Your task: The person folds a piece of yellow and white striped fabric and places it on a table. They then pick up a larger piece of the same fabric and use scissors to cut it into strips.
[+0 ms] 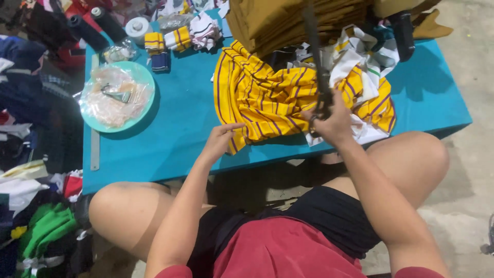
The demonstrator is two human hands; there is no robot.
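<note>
Scissors (323, 100) blurred in right hand (334, 123)

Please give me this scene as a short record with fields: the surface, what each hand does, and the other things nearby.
surface: low teal table
left hand: open, fingers on the edge of the yellow striped fabric
right hand: closed on the handles of dark scissors, blades pointing away from the person
behind the fabric: stack of mustard cloth
left part of table: teal plate bearing clear plastic bags, metal ruler along the edge, dark thread spools
floor at left: heap of mixed clothes
</note>
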